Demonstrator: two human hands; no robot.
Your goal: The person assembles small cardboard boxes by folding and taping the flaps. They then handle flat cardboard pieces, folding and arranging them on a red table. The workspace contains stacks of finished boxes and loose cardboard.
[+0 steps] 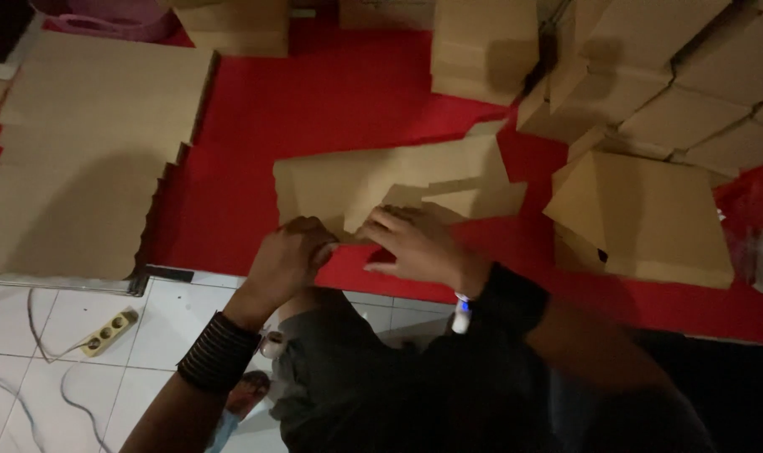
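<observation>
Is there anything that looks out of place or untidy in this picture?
Nothing looks damaged or spilled. Both hands, left hand and right hand, press on a flat cardboard blank on the red cloth. Only the folded boxes at upper right lie in a loose, tilted heap, unlike the flat stack on the left.

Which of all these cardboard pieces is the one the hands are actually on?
The flat cardboard blank mid-table: left hand and right hand press its near edge. The other stacks lie untouched.

A red mat covers the floor, strewn with flat cardboard sheets and folded boxes; a power strip lies on white tiles.
</observation>
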